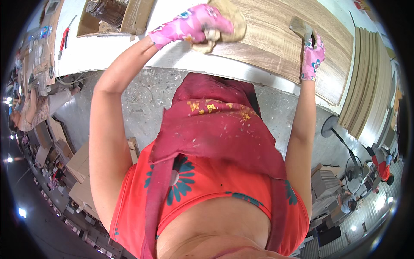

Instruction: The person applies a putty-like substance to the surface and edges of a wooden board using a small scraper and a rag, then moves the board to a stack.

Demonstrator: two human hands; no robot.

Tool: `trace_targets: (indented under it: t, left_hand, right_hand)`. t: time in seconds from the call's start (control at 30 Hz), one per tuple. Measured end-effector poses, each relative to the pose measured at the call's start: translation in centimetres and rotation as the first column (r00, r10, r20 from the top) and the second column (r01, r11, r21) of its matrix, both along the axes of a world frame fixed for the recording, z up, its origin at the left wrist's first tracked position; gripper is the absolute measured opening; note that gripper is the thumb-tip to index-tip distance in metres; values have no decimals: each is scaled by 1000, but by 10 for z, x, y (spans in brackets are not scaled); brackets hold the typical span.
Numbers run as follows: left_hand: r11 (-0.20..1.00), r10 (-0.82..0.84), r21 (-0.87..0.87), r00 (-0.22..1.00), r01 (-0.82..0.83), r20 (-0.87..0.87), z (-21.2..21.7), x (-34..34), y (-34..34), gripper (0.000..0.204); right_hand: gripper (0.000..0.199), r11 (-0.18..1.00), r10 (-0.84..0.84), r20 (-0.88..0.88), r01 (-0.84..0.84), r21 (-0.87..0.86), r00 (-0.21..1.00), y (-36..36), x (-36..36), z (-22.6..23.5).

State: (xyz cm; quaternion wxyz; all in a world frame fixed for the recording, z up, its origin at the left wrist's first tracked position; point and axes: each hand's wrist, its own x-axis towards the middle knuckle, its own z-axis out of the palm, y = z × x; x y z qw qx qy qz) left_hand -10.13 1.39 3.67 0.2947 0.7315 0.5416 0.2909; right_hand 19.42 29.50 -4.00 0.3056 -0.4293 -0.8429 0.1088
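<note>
A wood-grain board [267,49] lies on the white worktable [172,58] in front of me. My left hand [194,26], in a pink flowered glove, is closed on a crumpled yellowish cloth [233,26] and presses it against the board's left part. Over the right part of the board, my right hand [313,58], gloved alike, grips a tan, block-shaped tool [298,26] by its near end. Its exact kind is not clear, and the fingers partly cover it. The two hands are well apart.
An open cardboard box [136,19] with a dark wrapped roll stands at the table's back left, near red-handled pliers [64,39]. Stacked boards [362,82] edge the right side. A standing fan [353,170], cartons [82,164] and other people are farther off.
</note>
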Motion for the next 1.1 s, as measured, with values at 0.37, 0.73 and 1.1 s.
trace_targets:
  t: [0.37, 0.73, 1.1]
  left_hand:
    - [962, -262, -166, 907, 217, -331, 2, 8, -17, 34]
    - [790, 361, -565, 926, -238, 115, -44, -108, -58, 38]
    - [864, 503, -109, 843, -491, 193, -27, -64, -33, 41]
  right_hand:
    - [35, 1000, 8, -4, -8, 7, 1000, 1, 1, -2]
    - [35, 1000, 4, -65, -5, -18, 998, 3, 1, -4]
    - [33, 988, 29, -335, -78, -132, 942, -9, 2, 12]
